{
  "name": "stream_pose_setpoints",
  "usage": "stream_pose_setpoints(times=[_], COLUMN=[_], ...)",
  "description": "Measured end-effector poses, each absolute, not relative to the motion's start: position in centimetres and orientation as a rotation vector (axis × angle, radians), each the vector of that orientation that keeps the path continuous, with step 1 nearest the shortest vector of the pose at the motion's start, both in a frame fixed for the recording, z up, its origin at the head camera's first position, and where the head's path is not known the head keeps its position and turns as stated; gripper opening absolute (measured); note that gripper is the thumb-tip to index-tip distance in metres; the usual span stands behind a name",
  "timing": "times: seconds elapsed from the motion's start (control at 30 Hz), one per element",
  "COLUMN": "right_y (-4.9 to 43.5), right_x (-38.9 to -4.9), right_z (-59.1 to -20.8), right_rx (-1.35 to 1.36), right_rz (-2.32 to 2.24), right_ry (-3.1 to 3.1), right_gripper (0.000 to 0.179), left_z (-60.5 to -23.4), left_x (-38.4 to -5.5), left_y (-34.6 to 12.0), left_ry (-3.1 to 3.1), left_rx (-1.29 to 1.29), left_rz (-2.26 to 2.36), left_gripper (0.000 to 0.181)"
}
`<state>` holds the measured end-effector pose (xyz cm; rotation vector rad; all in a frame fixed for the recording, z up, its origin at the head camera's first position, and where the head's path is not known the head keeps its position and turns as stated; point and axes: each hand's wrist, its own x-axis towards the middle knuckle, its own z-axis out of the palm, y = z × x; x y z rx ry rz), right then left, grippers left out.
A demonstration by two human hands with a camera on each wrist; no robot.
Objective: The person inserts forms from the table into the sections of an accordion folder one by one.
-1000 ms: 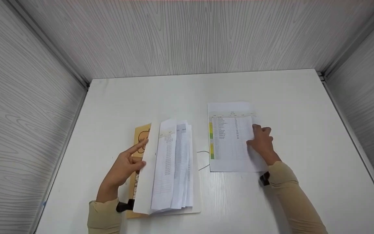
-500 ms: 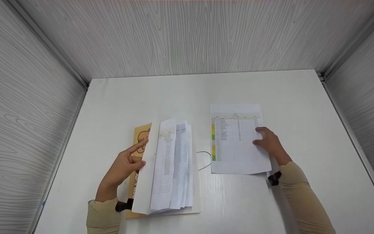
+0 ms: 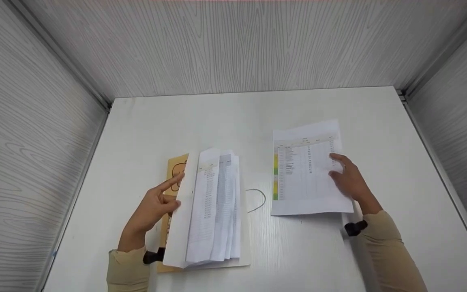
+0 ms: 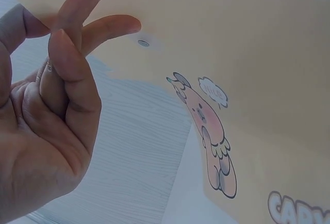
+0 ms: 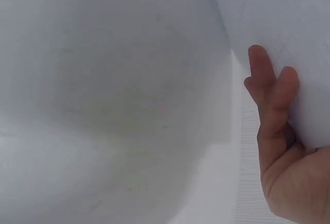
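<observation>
My left hand holds up the cover of a yellow cartoon-printed folder, thumb and index finger at the cover's edge. In the left wrist view its other fingers lie behind, against the printed outside of the folder. Several printed papers stand fanned inside the folder. To the right, my right hand pinches printed sheets with a yellow and green strip by their right edge. They are raised and slightly tilted. In the right wrist view, fingers of the right hand show behind the white sheets.
A thin dark cord loop sticks out from the folder's right side onto the white table. Grey wood-grain panels stand at the back and both sides.
My right hand has drawn the sheets together and moved them to the right, lifting and tilting them. The cord loop is now uncovered. My left hand and the folder have barely moved.
</observation>
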<state>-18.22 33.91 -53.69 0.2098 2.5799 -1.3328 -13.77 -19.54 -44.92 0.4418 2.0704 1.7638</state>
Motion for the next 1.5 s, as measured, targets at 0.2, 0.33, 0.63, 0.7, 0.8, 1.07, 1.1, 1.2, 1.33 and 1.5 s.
stream_pose_setpoints(times=[0.2, 0.33, 0.63, 0.7, 0.8, 1.07, 1.1, 1.2, 1.33, 1.5], right_y=[33.3, 32.2, 28.2, 27.4, 26.6, 25.5, 25.4, 24.9, 24.0, 23.1], right_x=[-18.1, -18.3, -19.4, -19.6, -19.9, -20.1, -20.1, -20.2, -20.0, -19.6], right_z=[-52.5, -52.3, -52.9, -53.0, -53.2, -53.8, -53.8, -53.9, -54.1, -54.6], right_rx=[0.217, 0.222, 0.195, 0.182, 0.163, 0.128, 0.122, 0.115, 0.118, 0.09], right_rz=[-1.476, -1.58, -1.722, -1.742, -1.733, -1.729, -1.738, -1.753, -1.747, -1.734], right_ry=[2.607, 2.603, 2.554, 2.545, 2.553, 2.577, 2.582, 2.592, 2.578, 2.546], right_gripper=[0.06, 0.06, 0.06, 0.06, 0.059, 0.058, 0.058, 0.057, 0.057, 0.057], left_z=[-44.7, -44.5, -44.5, -44.5, -44.3, -43.9, -43.8, -43.8, -43.9, -44.1], left_x=[-13.8, -13.8, -13.9, -13.9, -13.9, -13.8, -13.9, -13.9, -13.9, -13.9], left_y=[-19.6, -19.7, -20.2, -20.3, -20.4, -20.7, -20.7, -20.7, -20.6, -20.5], left_ry=[2.124, 2.141, 2.108, 2.104, 2.119, 2.157, 2.159, 2.163, 2.16, 2.145], left_rx=[0.443, 0.445, 0.503, 0.508, 0.499, 0.453, 0.447, 0.435, 0.428, 0.418], left_rz=[1.722, 1.702, 1.734, 1.748, 1.75, 1.734, 1.732, 1.721, 1.719, 1.74], left_gripper=[0.07, 0.07, 0.069, 0.069, 0.069, 0.069, 0.069, 0.069, 0.07, 0.07])
